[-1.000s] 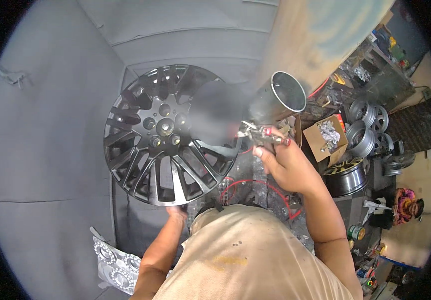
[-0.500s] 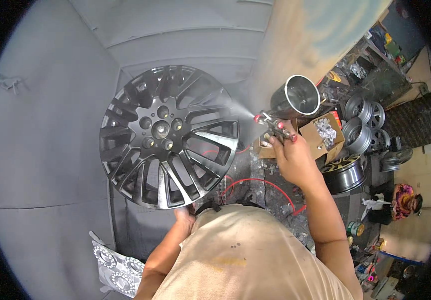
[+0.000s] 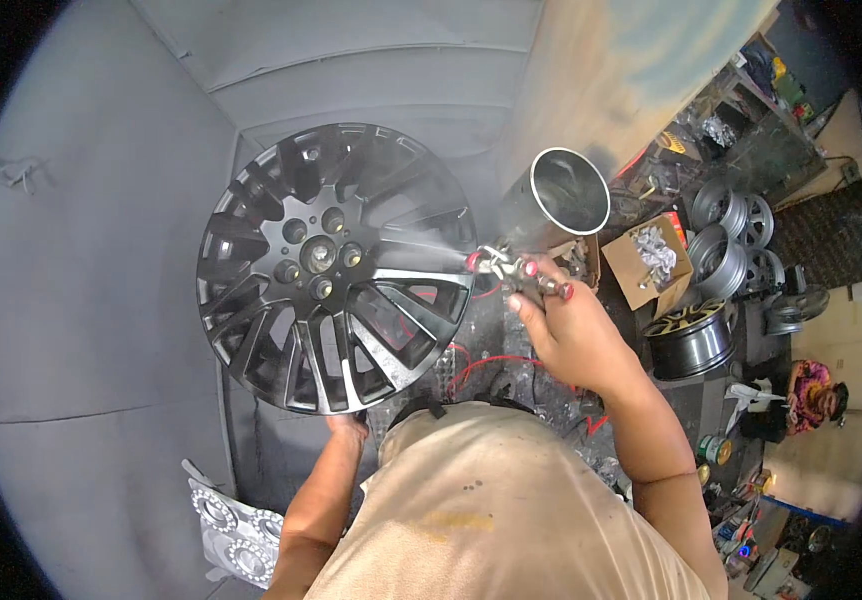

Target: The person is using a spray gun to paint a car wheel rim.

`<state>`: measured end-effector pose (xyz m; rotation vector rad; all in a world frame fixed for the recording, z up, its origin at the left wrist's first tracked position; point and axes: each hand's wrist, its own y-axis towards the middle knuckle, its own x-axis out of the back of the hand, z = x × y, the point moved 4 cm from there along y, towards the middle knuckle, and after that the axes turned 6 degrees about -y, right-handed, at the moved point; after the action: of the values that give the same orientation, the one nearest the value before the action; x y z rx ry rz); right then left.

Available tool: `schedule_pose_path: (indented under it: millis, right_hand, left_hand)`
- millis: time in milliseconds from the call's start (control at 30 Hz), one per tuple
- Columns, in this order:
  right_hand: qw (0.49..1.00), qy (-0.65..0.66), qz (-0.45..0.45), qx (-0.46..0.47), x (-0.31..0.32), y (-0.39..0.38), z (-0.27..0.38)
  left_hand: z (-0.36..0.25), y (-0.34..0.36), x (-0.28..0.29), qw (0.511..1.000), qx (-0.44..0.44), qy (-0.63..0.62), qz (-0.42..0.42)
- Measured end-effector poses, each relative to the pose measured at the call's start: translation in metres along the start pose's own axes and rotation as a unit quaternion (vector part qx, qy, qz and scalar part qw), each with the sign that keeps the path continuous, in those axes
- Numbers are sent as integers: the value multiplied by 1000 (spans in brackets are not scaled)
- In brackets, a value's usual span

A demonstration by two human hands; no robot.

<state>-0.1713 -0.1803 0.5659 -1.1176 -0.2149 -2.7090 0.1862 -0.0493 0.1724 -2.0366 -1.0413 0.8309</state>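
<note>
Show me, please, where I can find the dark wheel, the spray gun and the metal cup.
Dark wheel point(image 3: 320, 254): head view, on the hub at its centre.
Spray gun point(image 3: 507, 266): head view, on its metal body, behind the red front.
Metal cup point(image 3: 563, 194): head view, on its inner wall, seen through the open top.
</note>
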Motion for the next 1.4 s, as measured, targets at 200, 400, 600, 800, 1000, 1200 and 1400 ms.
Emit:
schedule_pose_path:
  millis: [200,400,600,800,1000,1200,1400]
  right_hand:
    - [985,133,111,-1,-20,-1,12]
    - [999,2,-27,18,-28,1,7]
    - [993,-82,-76,-38,-12,-11,-7]
    - [984,-143,-80,-69,-16,-6,-14]
    - [995,-70,-54,-37,-50,-8,19]
    - [986,111,105,-61,-72,-13,53]
    - [1000,-4,-22,6,-80,-16,41]
  left_hand:
    - [44,-37,-16,994,101,27,22]
    - [32,-24,-9,996,91,18,19]
    - [11,-1,20,996,39,76,-20]
    - [-16,32,38,998,2,62,29]
    - [-44,78,60,989,-43,-76,119]
    - [-16,37,45,1000,24,6,-11]
    - [14,5,26,997,68,-13,19]
